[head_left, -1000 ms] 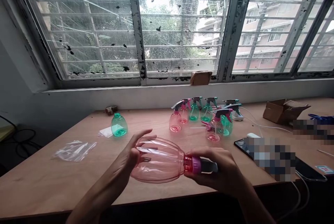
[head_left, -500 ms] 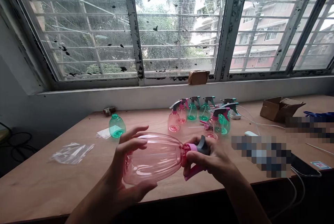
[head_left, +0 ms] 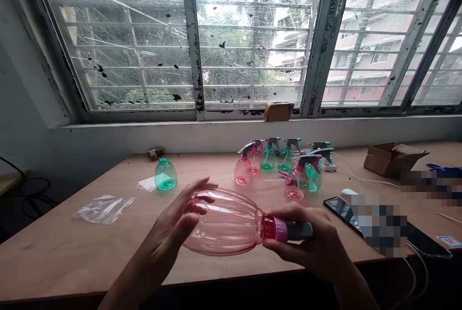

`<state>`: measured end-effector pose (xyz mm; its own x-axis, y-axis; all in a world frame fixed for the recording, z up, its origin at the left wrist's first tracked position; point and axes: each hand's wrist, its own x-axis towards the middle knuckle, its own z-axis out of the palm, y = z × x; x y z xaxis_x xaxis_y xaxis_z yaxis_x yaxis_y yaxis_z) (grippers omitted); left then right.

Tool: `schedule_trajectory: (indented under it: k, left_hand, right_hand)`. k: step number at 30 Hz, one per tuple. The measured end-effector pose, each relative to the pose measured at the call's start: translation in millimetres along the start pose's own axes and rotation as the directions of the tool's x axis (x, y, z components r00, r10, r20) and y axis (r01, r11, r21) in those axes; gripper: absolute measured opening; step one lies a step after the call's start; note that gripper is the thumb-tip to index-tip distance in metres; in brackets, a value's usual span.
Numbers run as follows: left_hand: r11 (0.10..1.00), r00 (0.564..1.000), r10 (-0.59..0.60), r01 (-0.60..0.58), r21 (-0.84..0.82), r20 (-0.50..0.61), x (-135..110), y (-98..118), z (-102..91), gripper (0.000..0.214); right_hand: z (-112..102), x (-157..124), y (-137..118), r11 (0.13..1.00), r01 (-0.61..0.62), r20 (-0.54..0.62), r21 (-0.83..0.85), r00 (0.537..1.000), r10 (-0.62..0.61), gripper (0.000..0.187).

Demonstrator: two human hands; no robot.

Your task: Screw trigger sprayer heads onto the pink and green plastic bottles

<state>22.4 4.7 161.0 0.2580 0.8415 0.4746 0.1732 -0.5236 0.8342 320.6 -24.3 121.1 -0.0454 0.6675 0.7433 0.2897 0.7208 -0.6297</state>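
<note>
A transparent pink spray bottle (head_left: 229, 226) lies sideways in the air in front of me, its base to the left. My left hand (head_left: 175, 223) curls loosely about the base end, with the thumb on the near side and the fingers along the top. At the neck, my right hand (head_left: 310, 238) grips the dark grey spray head (head_left: 299, 231) and its purple-pink collar (head_left: 280, 229). The trigger is hidden by the right hand. Behind, on the table, stands a green bottle (head_left: 165, 177) without a spray head.
Several pink and green spray bottles (head_left: 269, 156) stand at the back of the wooden table (head_left: 90, 262). A plastic bag (head_left: 104, 209) lies at left. To the right are a phone (head_left: 342, 211), cables and an open cardboard box (head_left: 391, 161). A window is behind.
The bottle has turned about its long axis, so the trigger no longer shows below. My left thumb has risen from under the base, and the right hand now wraps over the spray head.
</note>
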Motion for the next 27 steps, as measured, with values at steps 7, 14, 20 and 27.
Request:
schedule_trajectory:
  k: [7, 14, 20, 27]
  left_hand:
    - [0.943, 0.942, 0.319, -0.327, 0.064, 0.102, -8, 5, 3.5, 0.074]
    - [0.941, 0.958, 0.263, -0.281, 0.187, 0.112, -16, 1, -11.0, 0.106]
    - [0.994, 0.997, 0.022, -0.03, 0.108, 0.072, 4, -14, -13.9, 0.073]
    - [0.941, 0.938, 0.301, -0.322, 0.108, 0.172, 1, -2, -6.8, 0.085]
  right_hand:
    - [4, 23, 8, 0.596, -0.596, 0.389, 0.539, 0.803, 0.452, 0.045]
    - [0, 18, 3, 0.717, -0.47, 0.236, 0.515, 0.882, 0.408, 0.043]
    - [0, 7, 0, 0.999, -0.048, -0.059, 0.026, 0.997, 0.049, 0.025]
    - [-1, 26, 7, 0.626, -0.554, 0.269, 0.549, 0.826, 0.495, 0.047]
